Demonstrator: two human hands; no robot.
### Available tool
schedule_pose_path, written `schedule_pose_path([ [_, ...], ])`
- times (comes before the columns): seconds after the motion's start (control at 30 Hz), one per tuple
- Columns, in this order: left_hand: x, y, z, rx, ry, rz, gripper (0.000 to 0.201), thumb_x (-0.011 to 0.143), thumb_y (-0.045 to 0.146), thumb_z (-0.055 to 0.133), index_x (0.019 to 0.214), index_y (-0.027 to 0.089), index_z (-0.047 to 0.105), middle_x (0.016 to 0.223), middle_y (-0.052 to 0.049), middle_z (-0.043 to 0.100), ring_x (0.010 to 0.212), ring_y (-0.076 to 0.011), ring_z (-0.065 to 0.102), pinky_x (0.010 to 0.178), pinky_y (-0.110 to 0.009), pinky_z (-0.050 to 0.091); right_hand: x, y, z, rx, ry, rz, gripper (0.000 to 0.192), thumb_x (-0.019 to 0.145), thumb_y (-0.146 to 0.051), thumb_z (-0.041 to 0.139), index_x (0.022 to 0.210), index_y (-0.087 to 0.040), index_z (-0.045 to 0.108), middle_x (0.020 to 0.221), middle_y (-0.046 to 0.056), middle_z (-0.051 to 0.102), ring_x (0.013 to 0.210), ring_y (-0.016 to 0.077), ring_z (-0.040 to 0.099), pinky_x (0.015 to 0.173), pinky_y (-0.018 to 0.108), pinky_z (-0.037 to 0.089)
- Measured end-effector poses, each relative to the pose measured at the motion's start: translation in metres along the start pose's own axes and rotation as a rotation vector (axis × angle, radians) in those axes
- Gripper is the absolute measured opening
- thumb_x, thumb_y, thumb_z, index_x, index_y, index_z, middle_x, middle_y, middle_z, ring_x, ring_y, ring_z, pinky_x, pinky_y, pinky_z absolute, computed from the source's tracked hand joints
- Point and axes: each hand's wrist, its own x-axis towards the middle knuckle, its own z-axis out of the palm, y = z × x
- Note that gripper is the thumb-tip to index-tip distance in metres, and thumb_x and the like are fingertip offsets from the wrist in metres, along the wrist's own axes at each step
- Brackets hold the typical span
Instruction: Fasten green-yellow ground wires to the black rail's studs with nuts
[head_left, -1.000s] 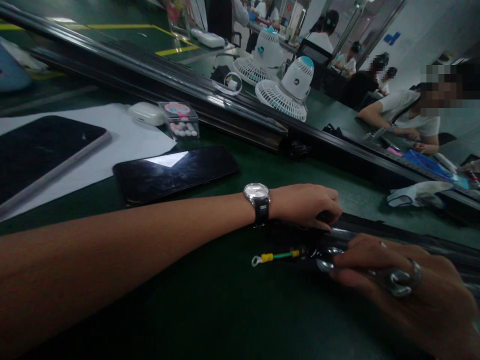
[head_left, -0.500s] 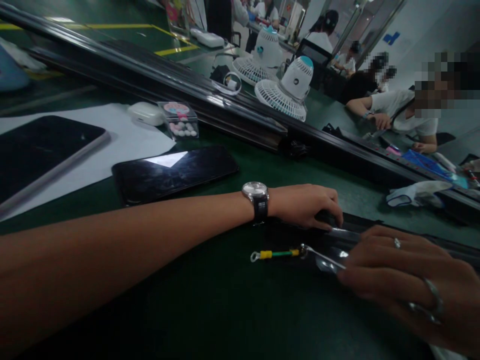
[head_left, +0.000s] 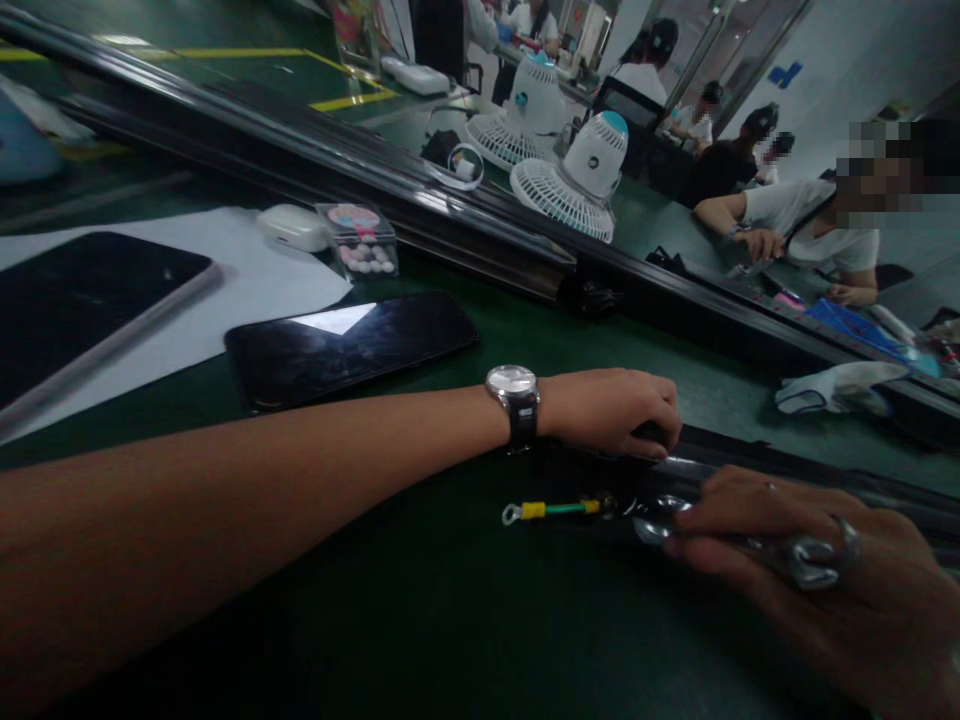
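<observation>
- Wrench (head_left: pixel 757 548) of bright metal lies under the right hand (head_left: pixel 817 580), its head set at the near end of a long black rail (head_left: pixel 825 480) on the green tabletop (head_left: pixel 450 600).
- Right-hand fingers curl shut around the wrench handle.
- Left hand (head_left: pixel 611 410), with a wristwatch (head_left: pixel 514 400) on the wrist, presses down on the rail end; fingers are bent over it, closed on the rail rather than spread.
- A green-and-yellow wire (head_left: pixel 555 510) with a ring tip sticks out from the rail end, just beside the wrench head.
- To do this well, I judge: keep the rail pinned flat, seat the wrench squarely, turn in short strokes, keep the wire clear.
- A phone (head_left: pixel 349 345) lies well apart.
</observation>
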Motion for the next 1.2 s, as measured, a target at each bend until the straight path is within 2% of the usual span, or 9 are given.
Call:
schedule_pose_path([
  [0.27,0.0,-0.004,0.004,-0.002,0.06,0.013,0.008,0.09,0.024,0.072,0.097,0.023,0.075,0.112,-0.006,0.066,0.1,-0.0192,0.062,0.086,-0.031,0.048,0.008,-0.004,0.003,0.094,0.0,-0.072,0.006,0.097,-0.026,0.065,0.091,-0.024,0.066,0.072,-0.001,0.075,0.066,0.0168,0.075,0.051,0.023,0.057],
  [0.37,-0.001,-0.005,0.003,-0.006,0.022,0.036,0.014,0.092,0.023,0.069,0.104,0.023,0.076,0.117,-0.007,0.064,0.104,-0.0199,0.062,0.09,-0.032,0.048,0.01,0.008,-0.002,0.159,-0.144,-0.196,0.004,0.097,-0.02,0.066,0.101,-0.022,0.067,0.08,0.0,0.076,0.071,0.0154,0.074,0.062,0.025,0.058],
  [0.47,-0.001,-0.004,0.0,-0.012,-0.017,0.047,0.022,0.093,0.022,0.067,0.113,0.026,0.075,0.12,-0.007,0.062,0.108,-0.0199,0.061,0.094,-0.033,0.047,0.013,0.023,-0.01,0.268,-0.392,-0.339,0.021,0.096,-0.013,0.065,0.116,-0.021,0.065,0.093,0.001,0.075,0.084,0.0147,0.072,0.08,0.031,0.057],
  [0.53,-0.002,-0.003,-0.001,-0.009,-0.023,0.039,0.024,0.095,0.023,0.065,0.117,0.027,0.073,0.12,-0.007,0.061,0.109,-0.0201,0.061,0.096,-0.033,0.047,0.014,0.028,-0.013,0.279,-0.432,-0.34,0.03,0.095,-0.006,0.062,0.121,-0.02,0.062,0.098,0.002,0.074,0.091,0.015,0.071,0.085,0.033,0.056],
  [0.7,-0.002,-0.001,-0.001,0.018,0.0,0.043,0.022,0.098,0.027,0.062,0.115,0.022,0.074,0.119,-0.01,0.062,0.107,-0.0212,0.061,0.095,-0.035,0.047,0.012,0.026,-0.013,0.269,-0.374,-0.293,0.03,0.093,-0.005,0.06,0.12,-0.019,0.059,0.1,0.004,0.072,0.092,0.016,0.069,0.083,0.033,0.056],
  [0.87,-0.002,-0.002,0.0,0.009,0.025,0.058,0.018,0.096,0.026,0.065,0.11,0.023,0.076,0.116,-0.009,0.064,0.104,-0.0207,0.062,0.092,-0.033,0.048,0.01,0.022,-0.019,0.252,-0.351,-0.284,0.033,0.093,-0.002,0.053,0.12,-0.019,0.06,0.102,0.006,0.071,0.096,0.0178,0.069,0.083,0.034,0.056],
  [1.07,-0.001,-0.003,0.0,0.006,0.007,0.032,0.018,0.093,0.027,0.069,0.11,0.021,0.074,0.116,-0.008,0.064,0.104,-0.0195,0.062,0.091,-0.03,0.049,0.007,0.021,-0.016,0.22,-0.152,-0.103,0.012,0.097,-0.015,0.059,0.106,-0.022,0.063,0.086,0.001,0.072,0.078,0.0148,0.071,0.067,0.027,0.054],
  [1.2,0.0,-0.003,0.0,0.024,-0.005,0.003,0.017,0.092,0.026,0.071,0.108,0.02,0.073,0.117,-0.008,0.063,0.105,-0.0198,0.061,0.089,-0.03,0.049,0.006,0.015,-0.008,0.194,-0.107,-0.07,0.007,0.098,-0.022,0.061,0.105,-0.023,0.063,0.083,-0.001,0.075,0.072,0.0139,0.073,0.062,0.025,0.055],
])
